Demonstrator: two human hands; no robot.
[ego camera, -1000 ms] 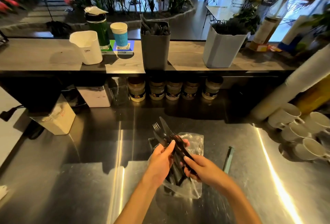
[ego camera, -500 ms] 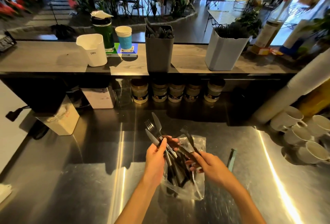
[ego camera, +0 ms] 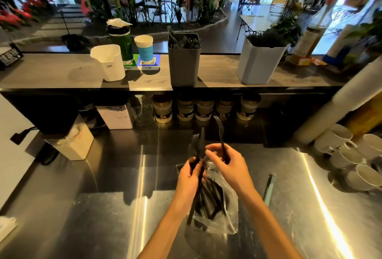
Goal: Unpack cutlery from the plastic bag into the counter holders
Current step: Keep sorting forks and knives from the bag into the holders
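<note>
Head view: both hands' grips hold black cutlery (ego camera: pixel 198 155) above bag (ego camera: pixel 227 213).

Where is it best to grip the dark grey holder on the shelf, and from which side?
Probably the dark grey holder's flat side walls at mid-height, reached from the front: it stands upright and cutlery sticks out of its open top.

Not much to read here. The white container (ego camera: pixel 109 62) on the wooden shelf (ego camera: pixel 51 75) carries a small dark printed word on its front, something like "CRBW", though the letters are too blurred to be sure. Under the blue paper cup (ego camera: pixel 144 47), a green-and-blue card (ego camera: pixel 144 65) shows what looks like QR codes, unreadable. The jars (ego camera: pixel 185 110) below have dark label bands, text too small to make out.
</note>
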